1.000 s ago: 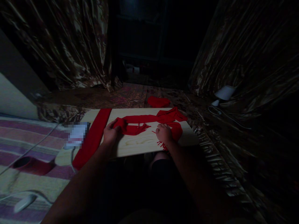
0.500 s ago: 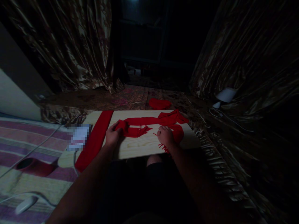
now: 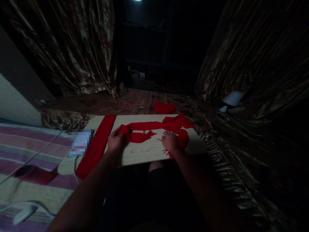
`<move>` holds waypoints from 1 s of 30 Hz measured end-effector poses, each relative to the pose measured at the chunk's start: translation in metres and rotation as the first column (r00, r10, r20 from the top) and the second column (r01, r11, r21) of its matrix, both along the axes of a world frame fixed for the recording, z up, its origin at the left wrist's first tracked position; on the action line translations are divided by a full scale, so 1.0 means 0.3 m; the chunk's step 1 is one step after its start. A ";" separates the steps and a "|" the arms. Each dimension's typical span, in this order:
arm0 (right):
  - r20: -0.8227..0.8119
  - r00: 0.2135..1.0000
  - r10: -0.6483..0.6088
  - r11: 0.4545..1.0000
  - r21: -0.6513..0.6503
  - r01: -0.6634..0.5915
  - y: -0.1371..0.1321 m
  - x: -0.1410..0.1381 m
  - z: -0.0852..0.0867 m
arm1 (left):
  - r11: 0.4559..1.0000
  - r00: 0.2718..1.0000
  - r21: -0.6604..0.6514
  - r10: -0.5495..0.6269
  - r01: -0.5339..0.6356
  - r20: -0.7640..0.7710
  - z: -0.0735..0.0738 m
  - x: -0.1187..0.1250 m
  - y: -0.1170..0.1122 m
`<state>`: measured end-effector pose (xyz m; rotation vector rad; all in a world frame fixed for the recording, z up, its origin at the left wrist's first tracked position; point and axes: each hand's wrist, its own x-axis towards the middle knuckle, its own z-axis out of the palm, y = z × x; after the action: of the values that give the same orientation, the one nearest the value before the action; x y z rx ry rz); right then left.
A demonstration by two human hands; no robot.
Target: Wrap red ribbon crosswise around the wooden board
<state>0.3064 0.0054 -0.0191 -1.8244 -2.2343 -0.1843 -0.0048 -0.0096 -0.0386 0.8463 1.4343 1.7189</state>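
A red fringed scarf [image 3: 146, 125] lies in a loose loop across a pale wooden board [image 3: 137, 154]. At the loop's left bend, my left hand [image 3: 115, 140] grips the cloth between thumb and fingers. My right hand [image 3: 170, 140] is closed at the scarf's right part, by the fringe, its fingers curled down and partly hidden. Loose threads stick out beside and below that hand. The far right part of the scarf is bunched near the board's back edge. A wide flat red cloth band [image 3: 96, 148] crosses the board's left end.
A rounded red object [image 3: 164, 107] sits behind the board. On the left, a striped bedcover [image 3: 14, 138] carries a dark red cylindrical object [image 3: 36, 174], a white mouse-shaped object [image 3: 24, 214] and cables. A small white lamp [image 3: 233, 98] stands at right, near long curtains [image 3: 91, 48].
The view has shifted very slightly. Both hands keep their places on the scarf, and the cloth lies almost exactly as before.
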 end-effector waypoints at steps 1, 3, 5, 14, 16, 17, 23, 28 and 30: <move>0.001 1.000 0.000 1.000 -0.008 0.000 0.000 0.000 0.000 | 1.000 1.000 0.000 -0.003 0.003 0.001 -0.003 -0.002 0.001; -0.001 1.000 -0.001 1.000 -0.017 0.001 0.001 0.001 0.000 | 1.000 1.000 -0.001 0.000 0.000 -0.001 -0.009 -0.005 0.005; -0.005 1.000 -0.002 1.000 -0.017 0.002 0.002 0.002 -0.002 | 1.000 1.000 -0.001 0.007 -0.007 0.005 -0.014 -0.008 0.008; -0.022 1.000 -0.014 1.000 0.001 0.014 0.010 0.004 -0.012 | 0.994 0.994 0.037 0.104 -0.103 -0.035 0.014 0.021 -0.005; -0.022 1.000 -0.013 1.000 0.001 0.013 0.009 0.004 -0.011 | 0.992 0.988 0.036 0.128 -0.125 -0.082 0.021 0.025 -0.010; -0.022 1.000 -0.015 1.000 0.004 0.015 0.008 0.003 -0.010 | 0.991 0.986 0.041 0.134 -0.131 -0.103 0.021 0.025 -0.011; -0.034 0.999 -0.010 0.999 0.031 0.011 0.007 0.001 -0.009 | 0.984 0.975 0.106 0.159 -0.144 -0.154 0.005 0.016 -0.010; -0.039 0.999 -0.005 0.999 0.040 0.007 0.005 0.001 -0.008 | 0.987 0.977 0.103 0.141 -0.126 -0.159 -0.005 0.012 -0.008; -0.042 0.999 -0.009 0.999 0.031 0.010 0.004 0.001 -0.010 | 0.989 0.975 0.092 0.131 -0.116 -0.180 -0.007 0.010 -0.006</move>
<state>0.3066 0.0065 -0.0221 -1.8065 -2.1822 -0.1805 -0.0017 -0.0115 -0.0407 1.0024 1.5784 1.8408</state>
